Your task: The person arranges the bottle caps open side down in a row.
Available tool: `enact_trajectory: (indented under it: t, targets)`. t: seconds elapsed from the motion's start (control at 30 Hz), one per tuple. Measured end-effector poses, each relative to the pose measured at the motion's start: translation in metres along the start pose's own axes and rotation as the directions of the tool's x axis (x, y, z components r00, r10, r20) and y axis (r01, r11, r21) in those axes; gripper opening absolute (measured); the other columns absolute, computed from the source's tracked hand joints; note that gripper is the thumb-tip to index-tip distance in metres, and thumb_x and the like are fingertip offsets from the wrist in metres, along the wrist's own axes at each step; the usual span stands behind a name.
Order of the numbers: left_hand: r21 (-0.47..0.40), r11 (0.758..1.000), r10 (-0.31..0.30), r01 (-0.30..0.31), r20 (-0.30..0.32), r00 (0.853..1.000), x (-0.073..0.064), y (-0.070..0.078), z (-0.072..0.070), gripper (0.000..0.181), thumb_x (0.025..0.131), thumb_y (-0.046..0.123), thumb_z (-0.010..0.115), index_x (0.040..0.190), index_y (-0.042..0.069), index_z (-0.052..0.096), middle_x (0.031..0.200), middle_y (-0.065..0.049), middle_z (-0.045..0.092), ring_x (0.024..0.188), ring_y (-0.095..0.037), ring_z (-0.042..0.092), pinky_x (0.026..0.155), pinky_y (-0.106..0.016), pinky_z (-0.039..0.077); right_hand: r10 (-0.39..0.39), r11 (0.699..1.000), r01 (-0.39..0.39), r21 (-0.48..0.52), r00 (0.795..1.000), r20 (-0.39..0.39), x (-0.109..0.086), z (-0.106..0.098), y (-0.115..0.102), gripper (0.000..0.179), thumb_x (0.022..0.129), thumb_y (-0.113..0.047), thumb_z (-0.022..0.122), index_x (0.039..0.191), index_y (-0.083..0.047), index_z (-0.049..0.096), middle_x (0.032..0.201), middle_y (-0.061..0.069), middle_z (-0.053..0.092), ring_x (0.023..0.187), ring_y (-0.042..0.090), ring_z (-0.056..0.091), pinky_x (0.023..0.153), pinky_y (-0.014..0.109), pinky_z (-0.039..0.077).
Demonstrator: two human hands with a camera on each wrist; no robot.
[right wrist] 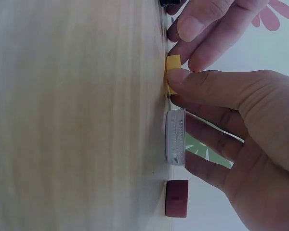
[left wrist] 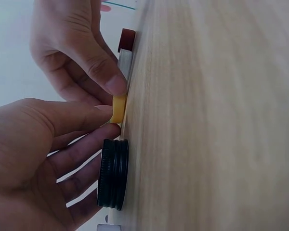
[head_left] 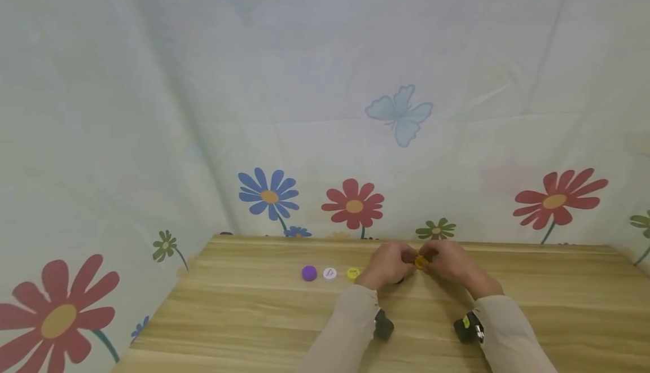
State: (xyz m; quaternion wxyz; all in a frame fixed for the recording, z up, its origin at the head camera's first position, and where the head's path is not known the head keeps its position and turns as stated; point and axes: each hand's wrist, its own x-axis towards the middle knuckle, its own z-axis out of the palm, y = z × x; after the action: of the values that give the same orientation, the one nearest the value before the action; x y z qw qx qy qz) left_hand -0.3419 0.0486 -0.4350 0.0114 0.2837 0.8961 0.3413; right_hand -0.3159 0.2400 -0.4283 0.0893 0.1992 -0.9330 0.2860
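Observation:
A small yellow cap (head_left: 420, 262) sits low at the tabletop between my two hands. My right hand (right wrist: 260, 110) pinches it, thumb flat on its near side. My left hand (left wrist: 43, 144) has its thumb and index fingertips at the cap's left end. Beneath my left palm a black ribbed screw lid (left wrist: 113, 174) rests on the table. Below my right hand's spread fingers is a clear ridged lid (right wrist: 175, 137), and beyond it a dark red cap (right wrist: 177, 198). My right hand hides both of these in the head view.
Left of my left hand, a bright yellow cap (head_left: 353, 273), a white marked cap (head_left: 329, 274) and a purple cap (head_left: 309, 273) continue the row on the wooden table (head_left: 244, 311). A flower-printed cloth (head_left: 304, 136) hangs directly behind the table's back edge.

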Motion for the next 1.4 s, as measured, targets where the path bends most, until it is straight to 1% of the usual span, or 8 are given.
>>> enact_trajectory:
  t: [0.17,0.27,0.43,0.57,0.8,1.03,1.17,1.4]
  targets:
    - [-0.022,0.999,-0.032,0.032,0.006,0.999,0.0,0.001,0.002,0.025,0.094,0.007,0.081,0.119,0.009,0.08,0.107,0.003,0.078,0.097,-0.007,0.068,0.089,-0.022,0.053,0.025,1.0,-0.025,0.008,1.0,0.01,-0.001,-0.001,-0.001,0.022,0.082,0.001,0.083,0.103,0.0,0.076,0.097,0.009,0.075,0.096,0.035,0.07,0.087,0.056,0.055]
    - [-0.046,0.998,-0.038,0.038,-0.009,0.999,-0.001,0.002,0.002,0.026,0.093,0.005,0.08,0.118,0.009,0.08,0.106,0.004,0.078,0.096,-0.008,0.067,0.087,-0.022,0.053,0.035,0.999,-0.036,0.014,0.999,0.005,-0.002,-0.001,-0.002,0.023,0.083,0.001,0.083,0.105,-0.001,0.076,0.101,0.012,0.076,0.1,0.037,0.069,0.089,0.057,0.055]
    - [-0.093,0.996,-0.006,0.001,-0.063,0.998,-0.002,0.002,0.0,0.026,0.091,0.001,0.08,0.116,0.008,0.081,0.109,0.001,0.079,0.102,-0.013,0.07,0.09,-0.024,0.054,0.006,0.999,-0.006,0.037,1.0,-0.015,-0.002,-0.006,-0.004,0.021,0.084,0.002,0.08,0.105,0.003,0.076,0.103,0.017,0.076,0.101,0.041,0.071,0.09,0.059,0.056]
    - [-0.136,0.991,-0.008,-0.005,-0.098,0.995,-0.004,0.001,-0.003,0.025,0.091,0.003,0.08,0.115,0.009,0.081,0.109,0.003,0.078,0.105,-0.013,0.069,0.094,-0.027,0.054,-0.003,0.998,0.003,0.062,1.0,-0.006,-0.002,-0.013,-0.007,0.019,0.087,0.003,0.076,0.106,0.004,0.075,0.105,0.018,0.076,0.101,0.042,0.071,0.09,0.06,0.056]
    - [-0.19,0.982,-0.01,-0.019,-0.15,0.989,-0.003,0.0,-0.006,0.02,0.093,0.007,0.082,0.112,0.012,0.082,0.105,0.006,0.078,0.101,-0.009,0.069,0.091,-0.024,0.055,0.026,0.994,-0.03,0.105,0.999,0.037,-0.002,-0.024,-0.016,0.018,0.094,-0.002,0.076,0.111,0.002,0.075,0.11,0.017,0.075,0.107,0.041,0.07,0.087,0.056,0.058]
    - [-0.185,0.982,0.008,-0.047,-0.207,0.978,-0.003,-0.001,-0.005,0.015,0.092,0.008,0.084,0.105,0.014,0.083,0.097,0.01,0.078,0.093,-0.003,0.069,0.085,-0.021,0.055,0.024,0.991,-0.031,0.127,0.998,0.056,-0.004,-0.029,-0.021,0.018,0.097,-0.008,0.076,0.112,0.002,0.074,0.106,0.012,0.076,0.104,0.037,0.07,0.085,0.053,0.058]
    - [-0.17,0.983,0.032,-0.072,-0.229,0.973,-0.005,-0.001,-0.006,0.011,0.093,0.01,0.084,0.103,0.012,0.082,0.096,0.008,0.078,0.09,-0.003,0.069,0.082,-0.02,0.055,0.027,0.99,-0.036,0.138,0.998,0.063,-0.005,-0.03,-0.022,0.014,0.099,-0.009,0.074,0.109,0.0,0.074,0.104,0.009,0.075,0.102,0.035,0.071,0.086,0.055,0.058]
    - [-0.141,0.986,0.048,-0.086,-0.254,0.966,-0.009,0.0,-0.011,0.008,0.094,0.012,0.084,0.101,0.01,0.082,0.095,0.006,0.079,0.088,-0.005,0.069,0.079,-0.019,0.054,0.036,0.986,-0.045,0.16,0.998,0.056,-0.003,-0.029,-0.023,0.011,0.098,-0.01,0.076,0.106,-0.002,0.075,0.103,0.007,0.076,0.1,0.031,0.071,0.086,0.056,0.057]
